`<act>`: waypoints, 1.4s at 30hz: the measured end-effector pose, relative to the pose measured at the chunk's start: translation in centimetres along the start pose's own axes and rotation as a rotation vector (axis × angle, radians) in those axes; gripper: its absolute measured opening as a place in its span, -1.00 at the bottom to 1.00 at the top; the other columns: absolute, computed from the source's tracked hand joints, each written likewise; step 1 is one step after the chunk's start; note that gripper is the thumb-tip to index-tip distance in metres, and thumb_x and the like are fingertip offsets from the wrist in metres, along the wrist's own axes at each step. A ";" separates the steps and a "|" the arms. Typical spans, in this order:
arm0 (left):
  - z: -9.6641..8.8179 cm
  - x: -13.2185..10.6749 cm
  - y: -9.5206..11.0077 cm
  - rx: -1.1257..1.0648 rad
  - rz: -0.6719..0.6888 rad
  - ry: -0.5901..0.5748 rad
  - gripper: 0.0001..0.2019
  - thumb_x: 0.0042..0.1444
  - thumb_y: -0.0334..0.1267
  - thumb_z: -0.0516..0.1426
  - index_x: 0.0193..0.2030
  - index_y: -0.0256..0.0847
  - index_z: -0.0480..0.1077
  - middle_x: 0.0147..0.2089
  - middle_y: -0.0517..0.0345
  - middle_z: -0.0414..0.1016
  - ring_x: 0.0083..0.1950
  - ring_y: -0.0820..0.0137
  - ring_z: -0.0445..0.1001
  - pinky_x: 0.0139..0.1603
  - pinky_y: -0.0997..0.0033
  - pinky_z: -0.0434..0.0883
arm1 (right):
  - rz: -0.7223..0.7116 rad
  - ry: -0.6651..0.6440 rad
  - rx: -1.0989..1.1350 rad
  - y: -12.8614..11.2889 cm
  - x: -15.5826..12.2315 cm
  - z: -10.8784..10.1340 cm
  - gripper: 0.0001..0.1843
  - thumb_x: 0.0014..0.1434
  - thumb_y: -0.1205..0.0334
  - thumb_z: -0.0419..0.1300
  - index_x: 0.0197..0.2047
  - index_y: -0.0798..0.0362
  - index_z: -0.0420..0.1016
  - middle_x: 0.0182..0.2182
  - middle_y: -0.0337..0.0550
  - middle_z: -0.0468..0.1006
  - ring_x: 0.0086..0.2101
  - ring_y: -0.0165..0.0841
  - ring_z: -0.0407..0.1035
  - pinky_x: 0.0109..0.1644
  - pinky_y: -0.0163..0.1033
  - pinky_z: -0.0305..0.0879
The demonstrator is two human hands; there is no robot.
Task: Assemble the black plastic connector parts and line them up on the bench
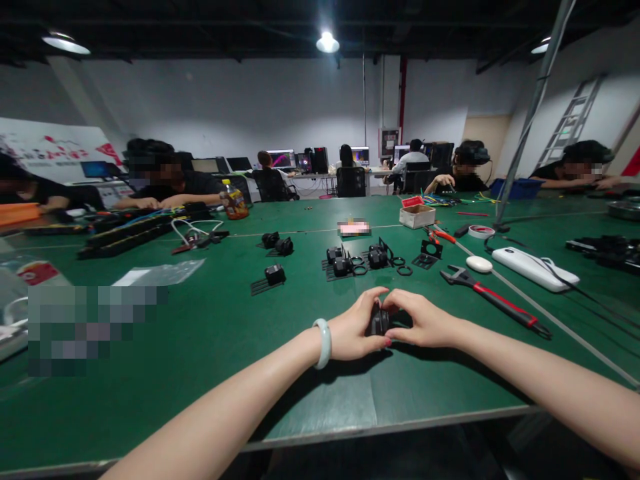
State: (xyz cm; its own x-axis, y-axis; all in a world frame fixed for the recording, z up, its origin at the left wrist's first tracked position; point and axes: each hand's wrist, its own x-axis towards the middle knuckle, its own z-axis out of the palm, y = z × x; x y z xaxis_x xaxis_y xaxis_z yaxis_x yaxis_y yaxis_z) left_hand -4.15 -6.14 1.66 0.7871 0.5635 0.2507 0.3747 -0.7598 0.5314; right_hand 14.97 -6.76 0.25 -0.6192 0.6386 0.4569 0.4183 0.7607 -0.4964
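Observation:
My left hand (356,329), with a pale bangle (323,344) on its wrist, closes its thumb and fingers around the left side of a black plastic fitting (379,321). From the right, my right hand (424,320) pinches the same piece. Fingers cover much of the fitting, so its full shape is hidden. Just beyond my hands lie similar black fittings on slotted brackets (341,265) and loose black rings (404,271). A bare black bracket (429,253) is to their right. More fittings (274,275) sit farther left.
An adjustable wrench (500,303) lies right of my hands, near a white oval object (479,265) and a white power bank-like case (535,268). A metal pole (530,113) rises at right. A bottle (234,201), a small box (417,216) and co-workers are across the green table (210,373).

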 end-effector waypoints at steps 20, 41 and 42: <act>0.0 0.1 0.1 -0.023 -0.014 0.002 -0.28 -0.11 -0.29 0.13 0.13 -0.24 -0.21 -0.03 -0.02 0.15 -0.01 0.27 0.22 0.04 0.17 0.19 | -0.018 0.015 0.001 0.2 0.0 -0.1 -0.69 -0.11 0.24 0.22 -0.26 0.10 0.28 -0.31 -0.12 0.37 -0.29 -0.33 0.28 -0.21 -0.23 0.22; -0.2 0.2 0.2 -0.017 -0.029 -0.013 -0.29 -0.10 -0.27 0.12 0.13 -0.25 -0.20 -0.05 -0.02 0.16 -0.02 0.27 0.22 0.02 0.16 0.20 | -0.031 0.032 -0.027 0.1 0.1 -0.1 -0.67 -0.13 0.25 0.23 -0.26 0.09 0.26 -0.30 -0.12 0.37 -0.28 -0.32 0.26 -0.21 -0.22 0.21; -0.2 0.2 0.2 -0.018 -0.028 -0.014 -0.29 -0.09 -0.26 0.12 0.13 -0.25 -0.20 -0.06 -0.01 0.17 -0.03 0.28 0.23 0.02 0.16 0.20 | -0.029 0.033 -0.025 0.1 0.1 -0.1 -0.67 -0.13 0.25 0.23 -0.25 0.09 0.26 -0.30 -0.12 0.37 -0.28 -0.32 0.26 -0.21 -0.22 0.21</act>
State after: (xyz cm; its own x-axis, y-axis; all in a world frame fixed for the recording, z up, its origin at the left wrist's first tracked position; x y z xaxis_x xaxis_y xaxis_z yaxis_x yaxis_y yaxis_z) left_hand -4.00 -6.10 1.98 0.7836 0.5793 0.2242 0.3876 -0.7380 0.5524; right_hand 15.01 -6.64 0.29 -0.6090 0.6195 0.4953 0.4170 0.7813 -0.4644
